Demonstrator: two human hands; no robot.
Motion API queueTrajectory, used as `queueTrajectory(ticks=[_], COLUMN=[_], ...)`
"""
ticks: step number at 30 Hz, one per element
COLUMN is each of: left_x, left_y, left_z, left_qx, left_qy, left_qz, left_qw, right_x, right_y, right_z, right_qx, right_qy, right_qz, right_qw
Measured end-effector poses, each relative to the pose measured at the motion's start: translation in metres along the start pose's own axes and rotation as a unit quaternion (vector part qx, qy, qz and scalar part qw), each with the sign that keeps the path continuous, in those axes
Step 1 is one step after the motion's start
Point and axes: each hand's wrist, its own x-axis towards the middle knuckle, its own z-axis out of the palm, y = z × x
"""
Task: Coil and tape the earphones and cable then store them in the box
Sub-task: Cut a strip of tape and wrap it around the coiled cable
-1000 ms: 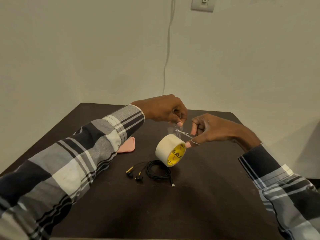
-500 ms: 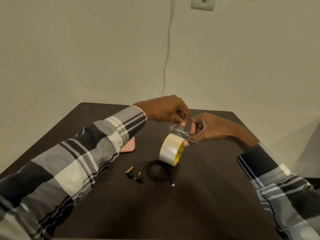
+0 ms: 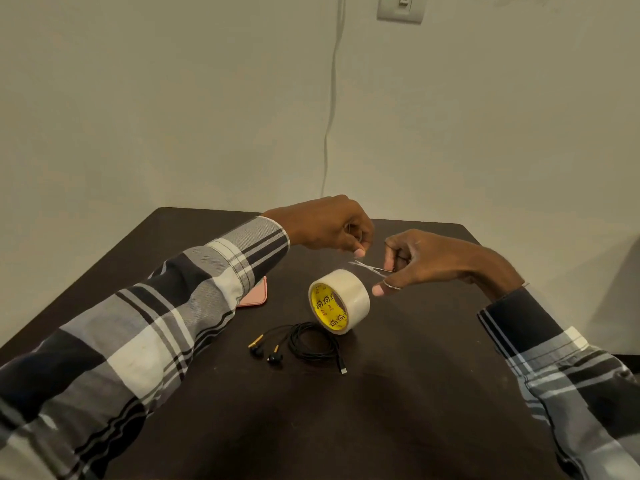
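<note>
Gripping scissors [image 3: 372,268] w/ right hand [image 3: 426,263], tape roll [image 3: 339,301] below.

Pink phone [image 3: 255,295] on dark table [image 3: 398,410]; wall switch [image 3: 400,8] above.

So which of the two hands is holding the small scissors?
The right hand, wearing a ring, holds the small metal scissors; the left hand only pinches clear tape.

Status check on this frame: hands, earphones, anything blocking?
Left hand pinches a clear tape strip; right hand grips small metal scissors. Coiled black earphones lie untaped on dark table. Clear tape roll stands just behind them.
</note>
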Motion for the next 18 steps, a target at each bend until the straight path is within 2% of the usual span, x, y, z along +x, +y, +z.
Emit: queueTrajectory(ticks=[13,15,18], left_x=[-0.004,-0.005,-0.010], left_y=[-0.002,-0.012,-0.030], left_z=[-0.008,-0.004,0.002], left_qx=[-0.010,-0.007,-0.013], left_qy=[0.059,0.086,0.123], left_qz=[0.000,-0.009,-0.029], left_qw=[0.998,0.996,0.992], right_x=[0.010,0.015,0.031], right_y=[0.004,0.011,0.013], right_z=[0.005,0.014,0.043], right_qx=[0.022,0.028,0.040], right_qy=[-0.017,0.019,0.152], right_qz=[-0.014,-0.010,-0.006], right_qw=[1.000,0.999,0.988])
